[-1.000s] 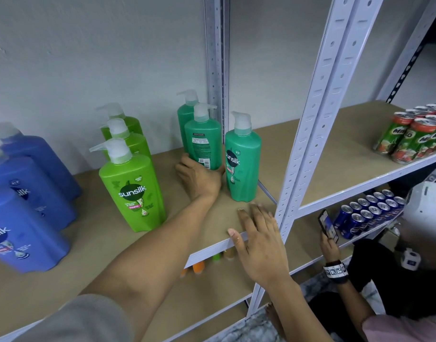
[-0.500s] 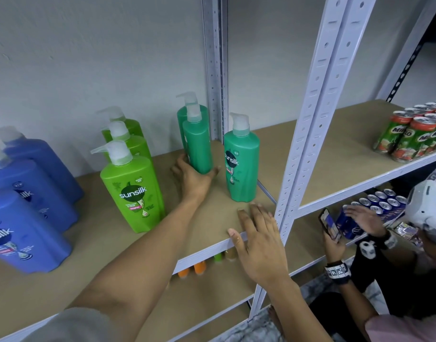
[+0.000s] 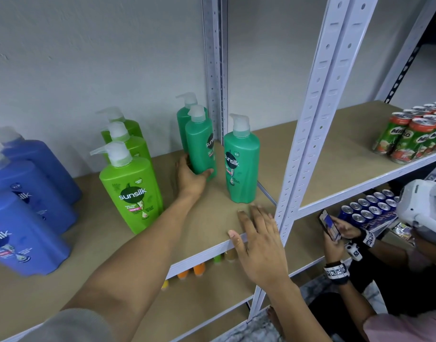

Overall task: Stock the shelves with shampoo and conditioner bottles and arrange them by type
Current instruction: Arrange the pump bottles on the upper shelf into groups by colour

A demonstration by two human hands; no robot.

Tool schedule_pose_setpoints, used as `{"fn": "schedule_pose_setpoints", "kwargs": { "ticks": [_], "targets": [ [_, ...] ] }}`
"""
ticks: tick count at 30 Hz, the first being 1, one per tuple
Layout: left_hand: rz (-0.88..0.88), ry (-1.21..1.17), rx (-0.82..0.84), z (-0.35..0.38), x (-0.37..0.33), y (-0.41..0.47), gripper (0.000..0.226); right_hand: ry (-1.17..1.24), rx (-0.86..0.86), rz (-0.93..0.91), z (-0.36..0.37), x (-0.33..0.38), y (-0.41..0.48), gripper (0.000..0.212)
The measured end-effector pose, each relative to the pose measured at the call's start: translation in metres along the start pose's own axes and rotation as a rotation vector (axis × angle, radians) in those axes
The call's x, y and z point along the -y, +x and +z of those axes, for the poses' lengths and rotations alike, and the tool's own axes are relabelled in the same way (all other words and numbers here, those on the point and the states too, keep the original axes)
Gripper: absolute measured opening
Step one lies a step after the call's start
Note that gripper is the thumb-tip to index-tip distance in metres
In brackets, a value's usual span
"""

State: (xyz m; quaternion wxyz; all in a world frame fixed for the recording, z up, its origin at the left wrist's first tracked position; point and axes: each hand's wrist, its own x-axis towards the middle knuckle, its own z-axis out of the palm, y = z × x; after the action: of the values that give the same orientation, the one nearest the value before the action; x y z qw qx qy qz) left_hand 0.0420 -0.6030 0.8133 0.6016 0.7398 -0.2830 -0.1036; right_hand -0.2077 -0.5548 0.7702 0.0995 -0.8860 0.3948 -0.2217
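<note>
Grips the middle teal bottle point(image 3: 200, 149) low down with the left hand point(image 3: 190, 177): thumb curled round the near right of its base, fingers wrapped behind its left side. Upright over the shelf point(image 3: 207, 218), far right in this bay, logo turned to the right. Base hidden by the hand, so cannot tell whether lifted or standing. Just behind it, the far teal bottle point(image 3: 183, 119), close beside the back post point(image 3: 215, 70). To the right and nearer, apart from the held one, the near teal bottle point(image 3: 241, 164), upright, label facing near and left.

Rests the right hand point(image 3: 260, 243) flat on the shelf's near edge, fingers straight and spread, thumb over the front lip, holding nothing. Just left of the front post point(image 3: 315, 114).

Left of the left hand, three lime bottles point(image 3: 131, 191) in a row from near to far, pumps pointing left. Further left, three blue bottles point(image 3: 24, 233) in a like row, blurred.

In the next bay to the right, Milo cans point(image 3: 414, 139) packed together at the far right. One level down there, blue cans point(image 3: 370, 208). Under the shelf's lip, orange and green caps point(image 3: 198, 269) on the lower level. At lower right, another person point(image 3: 397, 327) holding a phone point(image 3: 329, 224) in both hands, bands on the wrists.
</note>
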Motion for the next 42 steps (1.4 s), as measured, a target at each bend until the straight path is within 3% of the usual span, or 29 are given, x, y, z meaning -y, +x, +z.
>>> {"fn": "schedule_pose_setpoints", "kwargs": {
  "ticks": [9, 13, 17, 42],
  "targets": [
    [-0.028, -0.177, 0.105, 0.000, 0.001, -0.003, 0.078, 0.015, -0.011, 0.005, 0.003, 0.000, 0.000, 0.070],
    [-0.015, -0.174, 0.009, 0.002, 0.005, 0.002, 0.082, 0.016, -0.003, 0.018, 0.003, 0.000, 0.000, 0.070],
    [-0.007, -0.138, -0.009, 0.004, 0.009, 0.003, 0.072, 0.012, -0.001, 0.026, 0.003, 0.001, 0.000, 0.069],
    [0.023, -0.192, 0.175, 0.000, 0.014, 0.002, 0.076, -0.020, 0.054, 0.033, -0.005, 0.003, 0.002, 0.070]
  ]
}}
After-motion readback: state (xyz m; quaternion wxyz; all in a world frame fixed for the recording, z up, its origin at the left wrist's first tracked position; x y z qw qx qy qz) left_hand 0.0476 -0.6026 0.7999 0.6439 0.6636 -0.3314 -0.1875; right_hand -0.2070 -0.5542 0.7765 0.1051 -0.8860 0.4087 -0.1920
